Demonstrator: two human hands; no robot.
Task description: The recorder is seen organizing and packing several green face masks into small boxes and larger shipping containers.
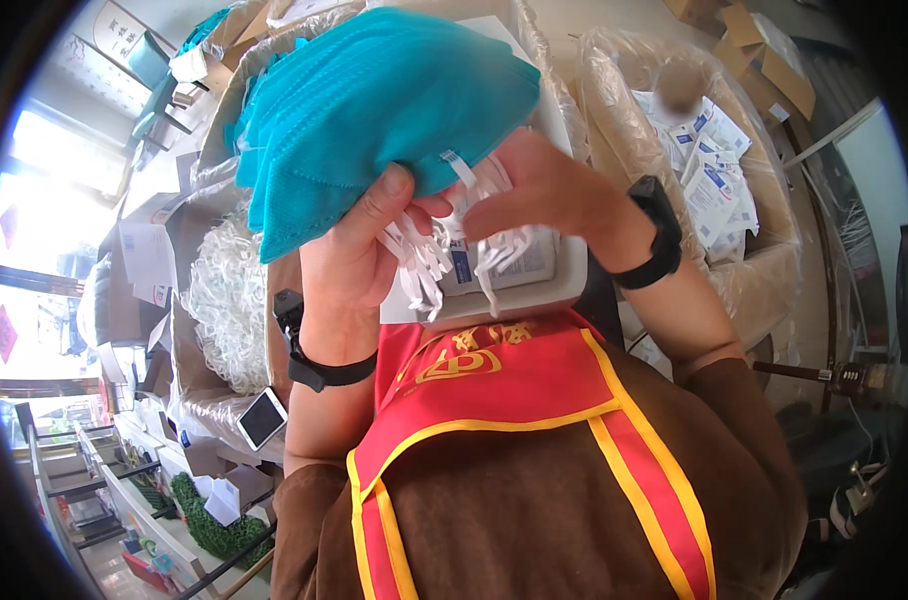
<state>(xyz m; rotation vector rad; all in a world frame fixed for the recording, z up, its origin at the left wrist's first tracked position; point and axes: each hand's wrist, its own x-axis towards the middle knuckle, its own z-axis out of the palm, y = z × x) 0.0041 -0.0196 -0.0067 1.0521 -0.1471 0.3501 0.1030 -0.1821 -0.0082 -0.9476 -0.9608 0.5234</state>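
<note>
A thick fanned stack of teal folded face masks [384, 115] is held up in front of me. My left hand [359, 235] grips its lower edge, thumb on the near side. White ear loops [419, 265] dangle in bunches from the masks below my fingers. My right hand [549, 190] is at the stack's lower right, its fingers curled around some of the loops; its far fingers are partly hidden. Beneath both hands, close to my red apron [484, 370], an open white box [564, 285] holds flat white-and-blue packets [519, 262], partly covered by the loops.
Left of me, a plastic-lined carton [189, 350] holds a heap of white loops [229, 300]; a phone-like device [262, 418] lies at its near corner. On the right, another lined carton [774, 250] contains several white packets [714, 190]. Brown cardboard boxes [769, 65] stand farther back.
</note>
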